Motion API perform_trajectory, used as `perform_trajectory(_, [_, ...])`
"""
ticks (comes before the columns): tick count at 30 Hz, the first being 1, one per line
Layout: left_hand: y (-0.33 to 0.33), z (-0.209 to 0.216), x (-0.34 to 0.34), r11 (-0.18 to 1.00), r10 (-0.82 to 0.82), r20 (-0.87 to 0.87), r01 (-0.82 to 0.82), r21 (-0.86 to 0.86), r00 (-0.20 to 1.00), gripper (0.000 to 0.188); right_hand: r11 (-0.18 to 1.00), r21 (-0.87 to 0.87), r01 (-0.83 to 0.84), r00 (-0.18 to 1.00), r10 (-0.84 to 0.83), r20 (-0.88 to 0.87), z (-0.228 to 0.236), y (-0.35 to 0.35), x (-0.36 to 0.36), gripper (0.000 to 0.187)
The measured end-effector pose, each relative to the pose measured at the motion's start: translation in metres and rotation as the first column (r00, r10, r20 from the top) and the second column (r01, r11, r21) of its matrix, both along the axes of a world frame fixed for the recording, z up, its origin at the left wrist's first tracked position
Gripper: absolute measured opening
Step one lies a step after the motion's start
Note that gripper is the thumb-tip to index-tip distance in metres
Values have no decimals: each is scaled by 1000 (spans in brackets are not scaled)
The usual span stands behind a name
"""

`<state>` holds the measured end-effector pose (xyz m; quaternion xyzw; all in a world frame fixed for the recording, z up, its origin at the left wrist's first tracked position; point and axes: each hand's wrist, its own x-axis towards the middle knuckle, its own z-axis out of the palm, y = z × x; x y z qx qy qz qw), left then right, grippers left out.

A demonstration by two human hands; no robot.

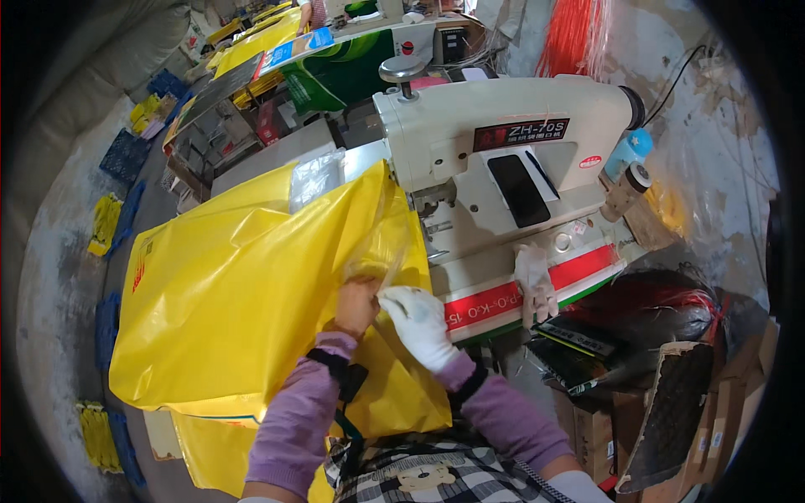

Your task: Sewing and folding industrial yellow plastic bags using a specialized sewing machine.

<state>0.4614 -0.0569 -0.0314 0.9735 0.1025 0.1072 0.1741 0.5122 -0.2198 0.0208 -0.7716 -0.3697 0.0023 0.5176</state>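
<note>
We see the yellow bag (226, 277) spread from our left toward our lap, creased and loose; its weight could drag it sideways if our hold slackens. Our bare left hand (358, 303) curls against it, though we cannot tell what the fingers grip. Clear film (387, 243) runs up from between our hands and could tear if tugged unevenly. Our gloved right hand (415, 323) appears to pinch that film; smooth plastic might slip through the fabric. Just right of the bag stands the white sewing machine (440, 117), which might snag loose folds.
</note>
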Motion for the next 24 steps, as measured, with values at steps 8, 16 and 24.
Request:
perform_trajectory(8, [28, 35, -31, 995, 57, 113, -47, -90, 992, 11, 995, 79, 56, 985, -69, 159, 25, -28, 15, 7])
perform_trajectory(16, [-30, 73, 10, 925, -94, 422, 236, -297, 902, 26, 970, -86, -227, 955, 239, 177, -5, -27, 68, 5])
perform_trajectory(24, [-40, 30, 33, 670, 224, 4, -151, -727, 975, 20, 1000, 8, -20, 955, 17, 297, -12, -85, 7, 50])
